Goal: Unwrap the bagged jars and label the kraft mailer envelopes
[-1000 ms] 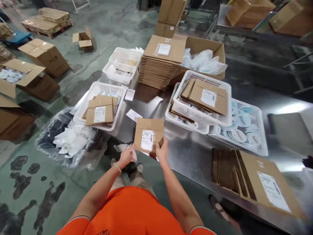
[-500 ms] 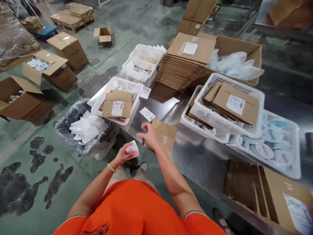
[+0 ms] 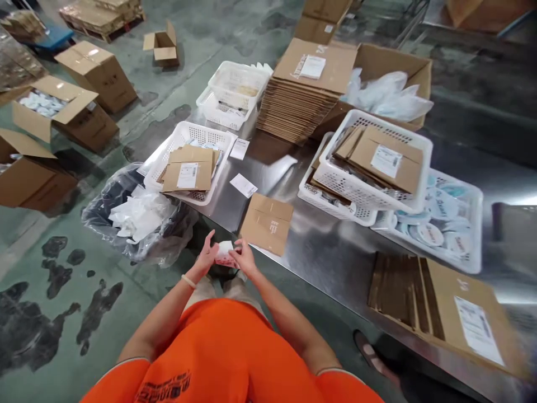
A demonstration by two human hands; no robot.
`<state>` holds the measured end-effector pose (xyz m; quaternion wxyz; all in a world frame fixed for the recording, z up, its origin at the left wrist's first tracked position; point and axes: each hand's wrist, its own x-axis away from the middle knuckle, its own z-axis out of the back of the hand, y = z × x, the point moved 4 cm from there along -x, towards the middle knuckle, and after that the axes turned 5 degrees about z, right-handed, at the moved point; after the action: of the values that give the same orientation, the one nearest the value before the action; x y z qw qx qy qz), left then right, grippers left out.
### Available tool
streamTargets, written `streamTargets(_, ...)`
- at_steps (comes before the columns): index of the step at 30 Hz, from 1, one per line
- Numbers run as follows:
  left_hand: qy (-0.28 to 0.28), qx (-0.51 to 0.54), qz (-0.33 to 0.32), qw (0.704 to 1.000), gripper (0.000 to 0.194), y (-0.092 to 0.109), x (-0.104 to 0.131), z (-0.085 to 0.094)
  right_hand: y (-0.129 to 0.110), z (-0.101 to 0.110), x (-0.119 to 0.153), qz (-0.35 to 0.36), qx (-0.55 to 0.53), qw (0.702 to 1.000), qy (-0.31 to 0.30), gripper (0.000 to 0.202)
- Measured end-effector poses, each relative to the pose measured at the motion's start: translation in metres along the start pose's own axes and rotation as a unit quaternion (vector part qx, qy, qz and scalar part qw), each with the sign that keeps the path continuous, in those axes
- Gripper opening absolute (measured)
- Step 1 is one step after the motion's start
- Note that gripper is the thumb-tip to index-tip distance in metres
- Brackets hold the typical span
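Observation:
In front of my waist, both hands meet on a small white piece with red print (image 3: 225, 253); it could be a paper or a packet, I cannot tell which. My left hand (image 3: 205, 258) grips its left side, with the thumb raised. The fingers of my right hand (image 3: 244, 257) pinch its right edge. Just past my right hand, a flat brown cardboard piece with white print (image 3: 264, 224) lies at the edge of the metal table (image 3: 319, 246). A white label slip (image 3: 243, 185) lies beyond it, and another slip (image 3: 239, 149) farther back.
White baskets (image 3: 201, 131) with folded cardboard stand on the table, more stacked at right (image 3: 369, 184). A pile of flat cartons (image 3: 293, 106) is behind. A lined bin with white waste paper (image 3: 140, 215) stands at left. Open cartons (image 3: 84, 120) sit on the floor.
My right hand has drawn back from the flat cardboard to the small white piece and now pinches it. The view has shifted slightly. The cardboard lies uncovered on the table.

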<state>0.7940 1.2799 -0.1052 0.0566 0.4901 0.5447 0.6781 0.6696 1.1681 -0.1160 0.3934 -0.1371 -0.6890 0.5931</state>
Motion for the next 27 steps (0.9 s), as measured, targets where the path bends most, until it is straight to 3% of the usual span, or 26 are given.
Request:
streamTargets(2,-0.045,-0.025,-0.015,0.999,0.074,-0.006,0.005,-0.008,0.000,0.006,0.001,0.016,0.010,1.000,0.021,0.032)
streamTargets(5,-0.063,-0.049,0.028,0.996,0.054,-0.015,0.005,-0.018,-0.003,0.017,0.005,0.040,0.021,0.999,0.004,0.022)
streamTargets(10,-0.079,-0.073,0.051,0.993,0.043,-0.017,-0.002,-0.036,0.004,0.039,0.011,-0.001,0.012,1.000,-0.023,0.020)
streamTargets(16,-0.099,-0.085,0.062,0.989,0.044,-0.020,-0.013,-0.050,0.016,0.055,0.030,0.037,0.055,0.996,0.059,0.018)
streamTargets(19,-0.134,-0.085,0.123,0.980,0.040,-0.032,-0.015,-0.059,0.009,0.071,0.033,0.088,0.102,0.986,0.094,0.015)
streamTargets(22,-0.178,-0.084,0.185,0.963,0.037,-0.051,-0.008,-0.069,-0.011,0.105,0.015,0.135,0.144,0.968,0.156,0.013)
streamTargets(27,-0.188,0.000,0.226,0.956,0.051,-0.075,-0.003,-0.093,-0.040,0.161,-0.056,0.118,0.208,0.941,0.241,0.010)
